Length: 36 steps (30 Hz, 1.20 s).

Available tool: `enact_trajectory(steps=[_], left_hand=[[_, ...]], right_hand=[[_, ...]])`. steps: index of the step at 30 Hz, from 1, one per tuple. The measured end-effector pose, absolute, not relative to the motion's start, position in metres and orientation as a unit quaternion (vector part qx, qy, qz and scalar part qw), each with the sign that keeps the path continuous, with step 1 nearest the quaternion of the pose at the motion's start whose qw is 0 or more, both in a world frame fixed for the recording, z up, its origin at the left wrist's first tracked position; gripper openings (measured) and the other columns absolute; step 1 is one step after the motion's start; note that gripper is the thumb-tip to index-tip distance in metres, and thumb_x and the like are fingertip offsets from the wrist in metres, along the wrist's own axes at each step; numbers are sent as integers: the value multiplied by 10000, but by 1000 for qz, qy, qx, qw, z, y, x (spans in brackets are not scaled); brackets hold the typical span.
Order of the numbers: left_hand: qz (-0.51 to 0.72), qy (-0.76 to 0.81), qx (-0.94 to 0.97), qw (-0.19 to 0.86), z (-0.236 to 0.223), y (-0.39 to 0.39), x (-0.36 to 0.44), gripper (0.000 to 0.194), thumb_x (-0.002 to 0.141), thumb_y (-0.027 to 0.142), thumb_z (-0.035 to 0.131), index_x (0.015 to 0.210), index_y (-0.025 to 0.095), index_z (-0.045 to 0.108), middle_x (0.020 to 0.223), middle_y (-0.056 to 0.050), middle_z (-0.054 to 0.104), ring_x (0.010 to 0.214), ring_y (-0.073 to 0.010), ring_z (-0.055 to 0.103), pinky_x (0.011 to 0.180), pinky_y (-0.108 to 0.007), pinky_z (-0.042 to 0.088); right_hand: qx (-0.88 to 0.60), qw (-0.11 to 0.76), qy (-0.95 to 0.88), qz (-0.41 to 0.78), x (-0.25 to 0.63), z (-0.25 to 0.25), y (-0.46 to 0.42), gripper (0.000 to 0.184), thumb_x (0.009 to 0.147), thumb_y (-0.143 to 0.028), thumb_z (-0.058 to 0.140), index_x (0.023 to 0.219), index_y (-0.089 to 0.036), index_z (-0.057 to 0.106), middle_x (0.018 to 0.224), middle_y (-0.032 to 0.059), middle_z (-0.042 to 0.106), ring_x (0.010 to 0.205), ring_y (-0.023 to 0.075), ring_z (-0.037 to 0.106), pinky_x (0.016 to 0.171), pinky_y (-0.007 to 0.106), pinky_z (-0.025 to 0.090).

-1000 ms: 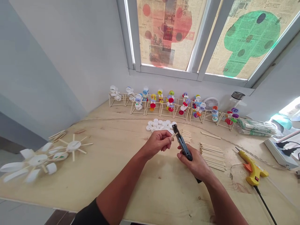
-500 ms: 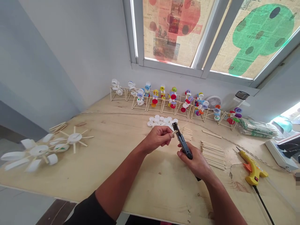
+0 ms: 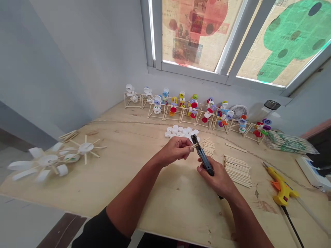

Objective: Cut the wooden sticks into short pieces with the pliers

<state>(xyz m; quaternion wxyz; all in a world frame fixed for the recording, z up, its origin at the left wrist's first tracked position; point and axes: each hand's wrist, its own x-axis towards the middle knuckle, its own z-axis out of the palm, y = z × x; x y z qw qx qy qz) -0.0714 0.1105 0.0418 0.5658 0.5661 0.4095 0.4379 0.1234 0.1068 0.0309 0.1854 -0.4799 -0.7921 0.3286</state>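
Wooden stick (image 3: pixel 199 143) is pinched in the left hand (image 3: pixel 176 151), crossing the head of a black cutter (image 3: pixel 203 160) clenched in the right hand (image 3: pixel 216 181), both held above the plywood surface (image 3: pixel 178 210) at twelve o'clock. Cutting looks in hand; the stick needs seating squarely in the blades.
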Motion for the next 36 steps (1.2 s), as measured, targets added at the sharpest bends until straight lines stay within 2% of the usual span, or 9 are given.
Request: enact_trajectory(steps=[9,36], left_hand=[[428,409,569,571,46,110,-73,130,727,245,554,669,136,516,433,65,449,395,-29,281,408,-167,204],[429,419,575,557,48,110,-73,131,703,263,555,687,134,543,434,63,448,401,-36,286,412,-174,216]], right_hand=[[-478,184,-794,328,123,31,107,276,774,-346,496,994,-194,563,779,17,624,718,190,574,662,285,411],[-483,180,-794,322,122,32,107,279,777,-360,484,986,-194,565,787,21,627,720,191,568,665,289,405]])
